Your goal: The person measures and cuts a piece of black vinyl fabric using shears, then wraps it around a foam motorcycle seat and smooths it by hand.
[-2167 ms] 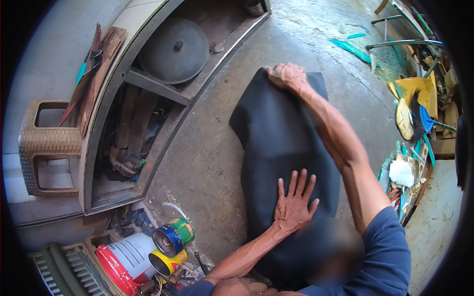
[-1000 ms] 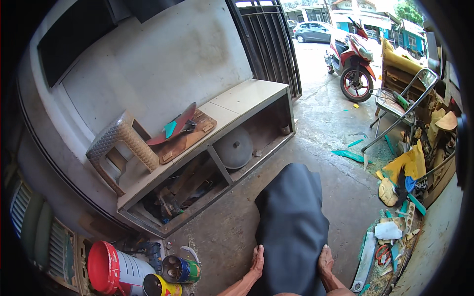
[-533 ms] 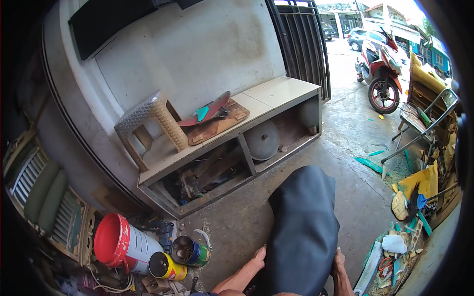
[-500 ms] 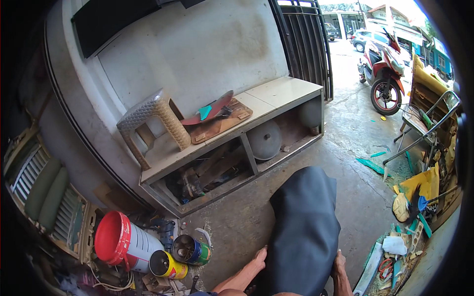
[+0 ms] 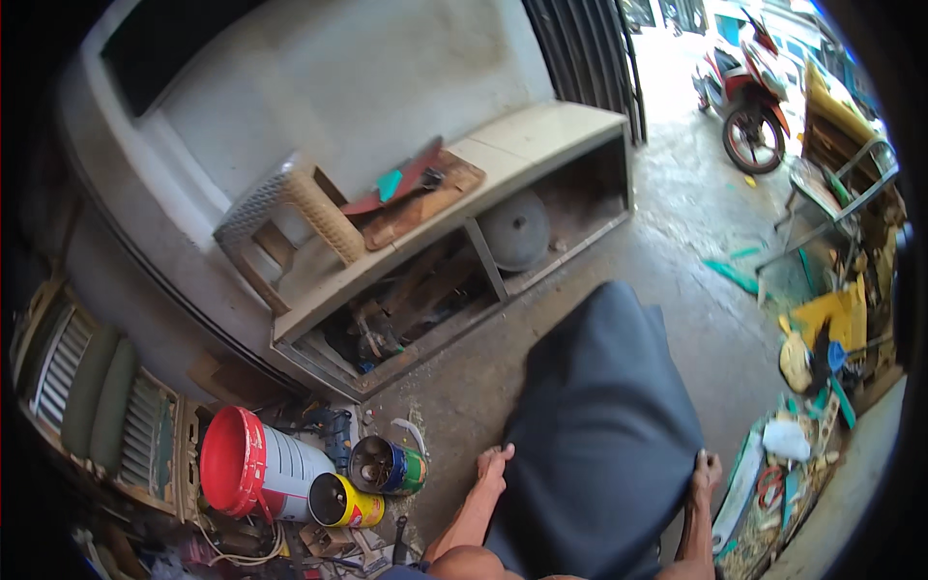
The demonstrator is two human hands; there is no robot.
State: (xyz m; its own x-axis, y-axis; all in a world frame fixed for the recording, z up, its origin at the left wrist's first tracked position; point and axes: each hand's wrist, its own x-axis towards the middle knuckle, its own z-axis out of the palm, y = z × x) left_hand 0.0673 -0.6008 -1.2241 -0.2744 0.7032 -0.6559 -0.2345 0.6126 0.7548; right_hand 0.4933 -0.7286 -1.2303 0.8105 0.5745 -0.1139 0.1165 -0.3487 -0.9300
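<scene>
A black, smooth, leather-like sheet (image 5: 604, 425) lies draped over a long shape in front of me, its far end peaked; what is under it is hidden. My left hand (image 5: 492, 462) pinches the sheet's left edge at mid-length, the forearm reaching up from the bottom. My right hand (image 5: 706, 469) grips the opposite edge, fingers curled on it. Left of my left hand stand a white-and-red bucket (image 5: 232, 459), a yellow can (image 5: 362, 507) and a blue-and-green can (image 5: 406, 469) with small items inside.
A tiled shelf unit (image 5: 536, 126) holds a woven-pattern stool (image 5: 329, 222), boards (image 5: 425, 208) and a round grey lid (image 5: 512, 227). Right are foam scraps (image 5: 831, 319), scissors (image 5: 770, 488) and a folding chair (image 5: 841, 193). A scooter (image 5: 749, 135) stands at the doorway, a slatted panel (image 5: 68, 367) at left.
My hands went from pressing and smoothing the sheet to gripping both sides. Since half a second ago they have moved up and apart, drawing the sheet wider; its far end is more peaked.
</scene>
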